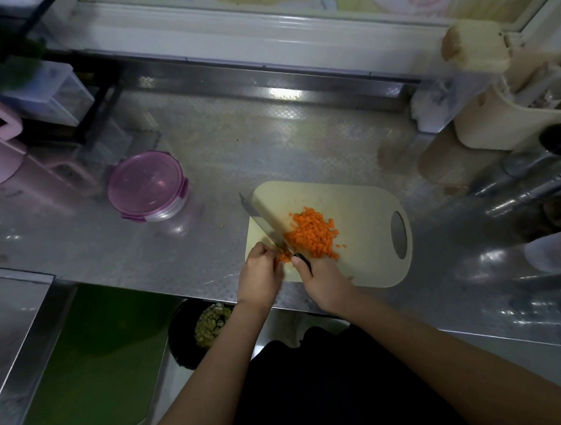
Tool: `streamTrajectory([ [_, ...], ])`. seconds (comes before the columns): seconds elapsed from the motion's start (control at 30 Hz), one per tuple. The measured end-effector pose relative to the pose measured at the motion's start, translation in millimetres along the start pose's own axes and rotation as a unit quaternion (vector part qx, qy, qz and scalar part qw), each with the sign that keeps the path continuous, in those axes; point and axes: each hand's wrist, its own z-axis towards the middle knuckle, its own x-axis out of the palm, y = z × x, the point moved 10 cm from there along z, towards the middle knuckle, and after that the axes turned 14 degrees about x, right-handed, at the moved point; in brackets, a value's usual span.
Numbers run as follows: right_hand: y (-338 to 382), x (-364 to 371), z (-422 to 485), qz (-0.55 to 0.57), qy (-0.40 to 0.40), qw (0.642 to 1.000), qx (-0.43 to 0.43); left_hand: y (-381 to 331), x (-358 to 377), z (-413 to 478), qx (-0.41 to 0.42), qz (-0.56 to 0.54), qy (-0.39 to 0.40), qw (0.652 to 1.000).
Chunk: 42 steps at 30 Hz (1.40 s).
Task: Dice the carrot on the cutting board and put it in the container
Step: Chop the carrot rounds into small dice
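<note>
Nearest the person, below the bench edge and short of the cutting board (363, 241), a dark bin (188, 336) holds pale yellowish scraps. On the board's near left corner, the left hand (259, 273) has its fingers pinched on the last small bit of carrot (283, 256), while the right hand (326, 284) is clenched around the black handle of the knife (263, 225), whose blade angles away to the left over the board's left edge. Just beyond the hands, in the middle of the board, lies a heap of diced carrot (315, 235). So the dicing looks nearly done, judging by how little is uncut. Left of the board and well apart from it stands the container (148, 186), its purple lid on and seemingly nothing in it, so opening and filling it are left.
</note>
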Motion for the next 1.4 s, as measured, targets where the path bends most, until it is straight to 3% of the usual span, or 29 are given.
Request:
streamTrajectory([
  [0.17,4.6,1.8,-0.5,-0.029,-0.011,0.999,-0.006,-3.6,-1.3,-1.2,0.0,0.017,-0.008,1.0],
  [0.53,10.6,-17.1,-1.9,0.081,-0.009,0.997,0.006,-15.7,-5.5,0.3,0.06,-0.016,-0.039,0.997],
  [0.7,2.1,-23.3,0.8,0.115,-0.012,0.993,0.018,-11.5,-8.4,-3.6,0.029,-0.042,-0.055,0.997],
  [1.0,2.8,-20.4,-10.7,0.062,-0.009,0.998,0.0,-4.8,-7.7,-5.4,0.018,0.051,-0.032,0.998],
  [1.4,-4.2,-6.6,-6.8,0.032,-0.023,0.999,-0.001,-3.2,-3.3,-4.8,-0.007,0.047,-0.027,0.999],
])
